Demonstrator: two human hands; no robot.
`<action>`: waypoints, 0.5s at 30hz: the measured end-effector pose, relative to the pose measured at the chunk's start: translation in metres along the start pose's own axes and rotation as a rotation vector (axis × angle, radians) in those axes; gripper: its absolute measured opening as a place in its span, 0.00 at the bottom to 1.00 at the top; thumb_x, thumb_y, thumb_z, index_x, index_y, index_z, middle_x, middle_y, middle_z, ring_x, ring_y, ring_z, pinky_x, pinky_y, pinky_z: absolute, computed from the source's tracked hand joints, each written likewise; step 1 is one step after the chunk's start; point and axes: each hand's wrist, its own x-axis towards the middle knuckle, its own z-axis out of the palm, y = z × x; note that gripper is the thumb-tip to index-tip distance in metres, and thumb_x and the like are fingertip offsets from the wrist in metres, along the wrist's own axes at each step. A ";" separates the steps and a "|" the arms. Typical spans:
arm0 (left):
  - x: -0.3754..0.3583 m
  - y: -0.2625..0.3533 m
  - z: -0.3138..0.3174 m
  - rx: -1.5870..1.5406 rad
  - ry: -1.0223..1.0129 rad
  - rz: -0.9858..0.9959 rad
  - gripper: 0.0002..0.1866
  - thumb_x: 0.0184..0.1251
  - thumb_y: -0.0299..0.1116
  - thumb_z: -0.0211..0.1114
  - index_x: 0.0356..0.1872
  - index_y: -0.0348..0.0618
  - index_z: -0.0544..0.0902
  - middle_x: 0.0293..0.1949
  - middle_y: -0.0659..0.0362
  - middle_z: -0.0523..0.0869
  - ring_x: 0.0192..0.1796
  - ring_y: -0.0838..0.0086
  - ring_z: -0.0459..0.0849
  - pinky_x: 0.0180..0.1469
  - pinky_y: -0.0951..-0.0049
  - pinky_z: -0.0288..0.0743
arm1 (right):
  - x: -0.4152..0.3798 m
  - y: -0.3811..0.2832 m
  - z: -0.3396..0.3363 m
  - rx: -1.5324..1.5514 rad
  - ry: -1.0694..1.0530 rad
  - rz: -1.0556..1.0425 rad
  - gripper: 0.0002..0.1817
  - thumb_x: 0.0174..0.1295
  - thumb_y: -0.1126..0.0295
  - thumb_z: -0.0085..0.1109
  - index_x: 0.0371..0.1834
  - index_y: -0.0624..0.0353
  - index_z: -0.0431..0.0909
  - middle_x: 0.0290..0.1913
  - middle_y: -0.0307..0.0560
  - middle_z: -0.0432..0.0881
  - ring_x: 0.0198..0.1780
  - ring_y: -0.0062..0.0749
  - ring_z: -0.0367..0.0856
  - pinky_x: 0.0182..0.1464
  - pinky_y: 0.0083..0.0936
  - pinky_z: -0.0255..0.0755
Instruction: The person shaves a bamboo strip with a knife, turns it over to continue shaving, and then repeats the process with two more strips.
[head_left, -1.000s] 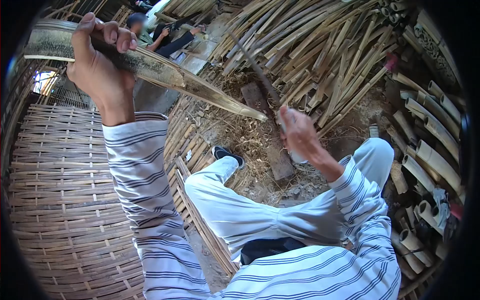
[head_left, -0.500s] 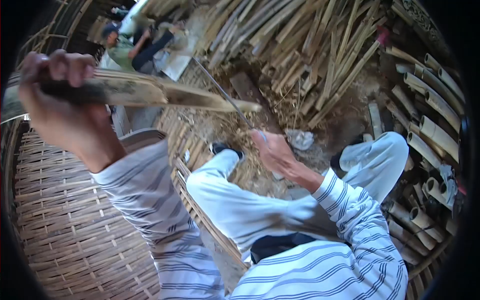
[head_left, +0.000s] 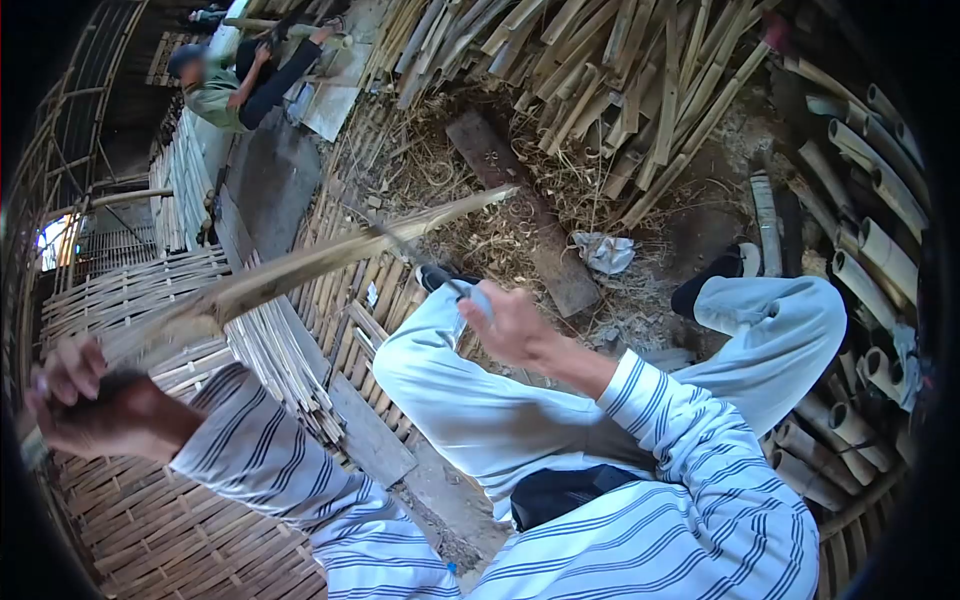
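A long split bamboo piece point(head_left: 300, 272) slants up from the lower left to a pale, narrow tip over the shavings. At its near end, my left hand point(head_left: 110, 405) has its fingers curled around it, slightly blurred. My right hand point(head_left: 515, 330) is closed in front of my bent knee, gripping a long thin knife point(head_left: 415, 252). The knife's blade points up and left and crosses the bamboo partway along, overlapping it in this view. My fingers mostly hide the handle.
Beneath the bamboo's tip, a dark plank point(head_left: 535, 230) lies among curled shavings point(head_left: 440, 160). Split bamboo point(head_left: 600, 60) is heaped behind, with cut bamboo tubes point(head_left: 870, 260) at right. A woven bamboo mat point(head_left: 190, 530) lies at left. Another person point(head_left: 225, 95) sits far back.
My left hand has dropped, lowering the bamboo's near end so the piece now slopes. My right hand and the knife have shifted left and slightly down.
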 end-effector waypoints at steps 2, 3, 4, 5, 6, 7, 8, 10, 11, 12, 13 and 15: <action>0.000 0.001 -0.017 -0.058 -0.019 -0.045 0.14 0.65 0.36 0.55 0.19 0.52 0.66 0.16 0.68 0.61 0.17 0.81 0.59 0.23 0.77 0.56 | 0.011 0.006 0.007 -0.100 -0.014 -0.044 0.30 0.71 0.44 0.41 0.38 0.63 0.78 0.28 0.66 0.82 0.37 0.58 0.84 0.42 0.46 0.76; -0.002 0.002 -0.023 -0.080 -0.008 -0.087 0.14 0.64 0.35 0.56 0.18 0.52 0.66 0.16 0.68 0.61 0.17 0.81 0.59 0.24 0.77 0.56 | 0.021 0.017 0.009 -0.051 0.039 0.040 0.30 0.70 0.44 0.42 0.38 0.63 0.79 0.28 0.66 0.82 0.37 0.59 0.84 0.43 0.47 0.75; -0.001 -0.002 -0.036 -0.140 -0.022 -0.100 0.15 0.63 0.34 0.58 0.18 0.52 0.65 0.15 0.69 0.61 0.17 0.82 0.59 0.24 0.78 0.56 | 0.033 0.038 0.010 0.000 0.089 0.122 0.30 0.70 0.44 0.43 0.39 0.63 0.80 0.29 0.66 0.82 0.38 0.60 0.84 0.43 0.47 0.75; -0.001 -0.004 -0.049 -0.162 -0.018 -0.110 0.14 0.62 0.34 0.58 0.18 0.52 0.66 0.15 0.68 0.61 0.17 0.82 0.58 0.23 0.78 0.56 | 0.047 0.063 0.011 0.051 0.138 0.204 0.30 0.70 0.44 0.43 0.40 0.63 0.80 0.30 0.66 0.82 0.39 0.61 0.83 0.44 0.48 0.75; -0.002 -0.004 -0.061 -0.185 -0.012 -0.116 0.14 0.61 0.34 0.58 0.18 0.51 0.66 0.15 0.68 0.60 0.17 0.82 0.58 0.23 0.77 0.56 | 0.063 0.091 0.007 0.003 0.138 0.291 0.30 0.70 0.44 0.43 0.39 0.63 0.81 0.31 0.66 0.82 0.40 0.62 0.83 0.44 0.48 0.74; -0.003 -0.004 -0.069 -0.205 -0.003 -0.120 0.13 0.61 0.34 0.58 0.19 0.51 0.66 0.15 0.68 0.60 0.18 0.81 0.58 0.23 0.77 0.56 | 0.077 0.126 0.002 -0.048 0.135 0.376 0.31 0.69 0.43 0.42 0.37 0.63 0.82 0.33 0.67 0.83 0.41 0.63 0.82 0.45 0.49 0.74; -0.006 -0.005 -0.068 -0.213 -0.001 -0.149 0.13 0.61 0.34 0.59 0.18 0.51 0.67 0.15 0.68 0.62 0.18 0.82 0.59 0.22 0.78 0.57 | 0.090 0.169 0.003 -0.096 0.166 0.386 0.32 0.70 0.42 0.42 0.36 0.65 0.81 0.32 0.67 0.82 0.39 0.62 0.82 0.43 0.48 0.73; 0.000 -0.010 -0.069 -0.251 -0.031 -0.151 0.15 0.61 0.35 0.59 0.17 0.52 0.65 0.13 0.69 0.61 0.16 0.83 0.57 0.22 0.80 0.55 | 0.102 0.204 -0.007 -0.170 0.171 0.406 0.34 0.69 0.41 0.41 0.35 0.66 0.81 0.32 0.67 0.82 0.38 0.60 0.82 0.41 0.47 0.72; 0.002 -0.012 -0.068 -0.270 -0.041 -0.153 0.16 0.62 0.35 0.59 0.17 0.53 0.65 0.13 0.70 0.61 0.15 0.84 0.56 0.22 0.81 0.55 | 0.103 0.208 -0.013 -0.200 0.145 0.411 0.34 0.69 0.41 0.41 0.35 0.65 0.81 0.33 0.67 0.82 0.38 0.60 0.83 0.41 0.47 0.72; 0.003 -0.016 -0.061 -0.202 0.008 -0.100 0.16 0.62 0.36 0.58 0.16 0.53 0.64 0.13 0.70 0.62 0.14 0.85 0.56 0.21 0.81 0.55 | 0.104 0.211 -0.020 -0.232 0.116 0.412 0.34 0.69 0.41 0.41 0.35 0.65 0.81 0.33 0.66 0.83 0.39 0.60 0.83 0.41 0.47 0.72; 0.004 -0.018 -0.059 -0.192 0.029 -0.111 0.16 0.62 0.36 0.57 0.16 0.54 0.63 0.14 0.70 0.62 0.14 0.85 0.56 0.20 0.81 0.54 | 0.105 0.225 -0.021 -0.246 0.148 0.401 0.34 0.68 0.41 0.42 0.33 0.66 0.80 0.31 0.66 0.82 0.38 0.59 0.83 0.40 0.46 0.73; 0.010 -0.016 -0.053 -0.179 0.063 -0.118 0.17 0.63 0.35 0.56 0.16 0.54 0.62 0.14 0.70 0.62 0.14 0.85 0.55 0.19 0.81 0.54 | 0.101 0.242 -0.012 -0.265 0.221 0.364 0.34 0.67 0.41 0.46 0.31 0.68 0.80 0.28 0.64 0.82 0.35 0.55 0.84 0.39 0.45 0.73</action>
